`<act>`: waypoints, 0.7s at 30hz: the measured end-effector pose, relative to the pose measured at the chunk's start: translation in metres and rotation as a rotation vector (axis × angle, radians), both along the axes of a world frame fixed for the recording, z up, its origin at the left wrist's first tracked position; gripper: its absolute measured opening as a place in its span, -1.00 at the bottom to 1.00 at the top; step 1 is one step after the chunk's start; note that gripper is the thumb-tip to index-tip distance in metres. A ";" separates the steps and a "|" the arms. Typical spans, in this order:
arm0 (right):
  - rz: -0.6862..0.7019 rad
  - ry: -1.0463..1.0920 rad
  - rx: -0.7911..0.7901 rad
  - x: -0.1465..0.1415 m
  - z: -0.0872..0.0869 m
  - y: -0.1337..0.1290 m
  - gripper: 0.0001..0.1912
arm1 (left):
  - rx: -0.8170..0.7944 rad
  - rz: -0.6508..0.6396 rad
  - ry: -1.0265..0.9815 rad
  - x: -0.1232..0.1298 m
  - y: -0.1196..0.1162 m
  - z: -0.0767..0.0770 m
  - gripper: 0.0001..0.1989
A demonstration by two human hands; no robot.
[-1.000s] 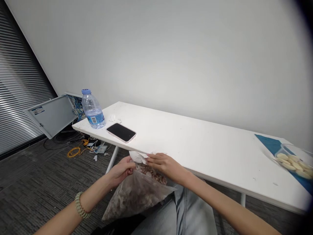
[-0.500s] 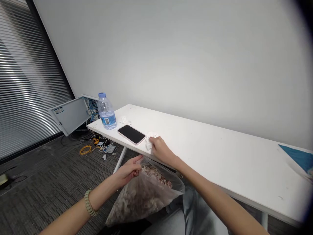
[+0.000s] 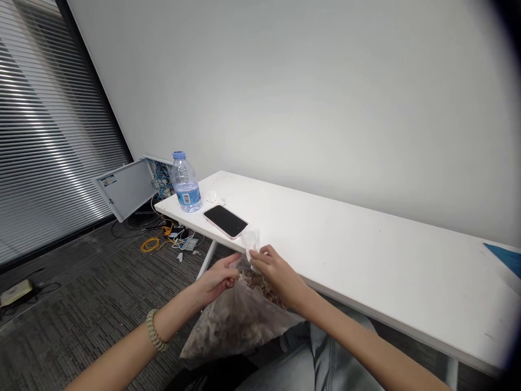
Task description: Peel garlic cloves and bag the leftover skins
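My left hand point(image 3: 220, 278) grips the rim of a clear plastic bag point(image 3: 240, 320) below the table's front edge. Pale and pinkish scraps fill much of the bag, and its mouth gapes toward the table. Pinched in the fingers of my right hand point(image 3: 279, 274) is a crumpled white tissue point(image 3: 251, 243), held over the table edge just above the bag's opening. A smartphone point(image 3: 225, 221) with a dark screen lies on the tabletop to the left of the tissue.
A part-filled water bottle point(image 3: 186, 184) stands on the white table's point(image 3: 345, 239) left end, near another crumpled tissue point(image 3: 215, 199). Blue cloth-like material point(image 3: 507, 258) lies at the far right. On the floor are cables point(image 3: 151, 244) beside an open wall box point(image 3: 128, 187).
My right hand has lifted the tissue off the tabletop and brought it toward the bag's mouth. My left hand keeps hold of the bag. The view has shifted slightly.
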State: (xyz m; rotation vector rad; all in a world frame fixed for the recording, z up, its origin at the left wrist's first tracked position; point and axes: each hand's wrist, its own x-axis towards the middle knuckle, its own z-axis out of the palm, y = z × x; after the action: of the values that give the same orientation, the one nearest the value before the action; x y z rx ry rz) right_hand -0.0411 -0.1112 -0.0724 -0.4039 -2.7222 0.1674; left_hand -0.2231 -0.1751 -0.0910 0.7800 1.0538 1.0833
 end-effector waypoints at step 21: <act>-0.753 -0.010 0.140 0.110 0.029 0.078 -0.52 | -0.165 0.088 0.055 0.007 -0.004 -0.002 -0.30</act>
State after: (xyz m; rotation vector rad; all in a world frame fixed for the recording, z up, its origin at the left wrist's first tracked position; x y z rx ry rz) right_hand 0.0687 -0.0329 -0.0437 -1.3299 -2.3737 -0.2277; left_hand -0.2161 -0.1789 -0.0930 0.6395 1.2174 1.0392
